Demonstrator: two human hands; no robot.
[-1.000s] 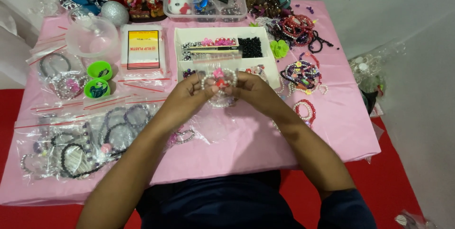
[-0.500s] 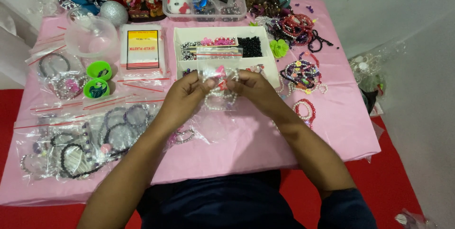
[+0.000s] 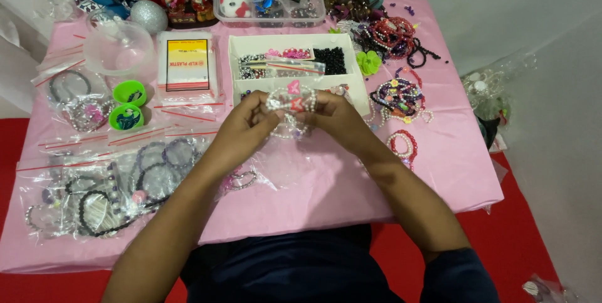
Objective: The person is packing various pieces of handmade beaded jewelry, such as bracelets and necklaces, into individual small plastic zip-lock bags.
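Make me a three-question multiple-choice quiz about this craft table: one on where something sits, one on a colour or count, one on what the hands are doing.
1. Where is the white divided tray?
A. Beyond the hands
B. On the red floor
C. At the table's near edge

2. How many small green cups stand left of the hands?
A. One
B. Two
C. Five

3. The left hand and right hand are:
A. Resting flat, apart
B. Both gripping one beaded bracelet
C. Holding scissors

Answers: 1 A, it lies behind the fingers; 2 B, a pair sits together; 3 B, both hands pinch the bracelet.
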